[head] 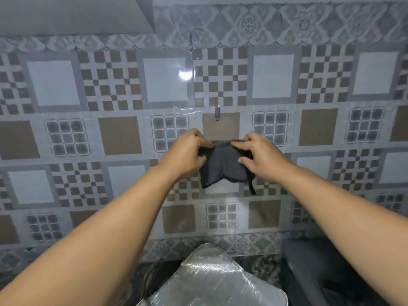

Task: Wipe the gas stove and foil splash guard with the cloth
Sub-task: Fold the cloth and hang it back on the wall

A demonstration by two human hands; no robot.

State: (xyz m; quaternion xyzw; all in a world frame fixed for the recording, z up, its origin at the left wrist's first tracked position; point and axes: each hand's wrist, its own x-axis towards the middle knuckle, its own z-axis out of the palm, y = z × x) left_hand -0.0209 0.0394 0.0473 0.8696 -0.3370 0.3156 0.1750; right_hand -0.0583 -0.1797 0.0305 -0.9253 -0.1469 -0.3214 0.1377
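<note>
Hands, two of them, reach forward at the ends of bare forearms toward a patterned tile wall (66,133). Between them they hold one dark grey cloth (223,164), raised in front of the wall. The left hand (187,153) grips the cloth's upper left corner, fingers curled tightly around the fabric. The right hand (258,154) pinches the upper right corner between thumb and curled fingers, the index finger lying along the top edge. The cloth sags in the middle, and one thin dark loop (251,186) hangs from its lower right side.

One small grey hook (217,113) is fixed to the wall just above the cloth, apart from it. Beside the hook is one strip of clear tape (184,110).

At the bottom centre, one crinkled silver foil splash guard (212,281) shows below the arms. To its right lies one dark rounded object (309,261), too blurred to identify.
</note>
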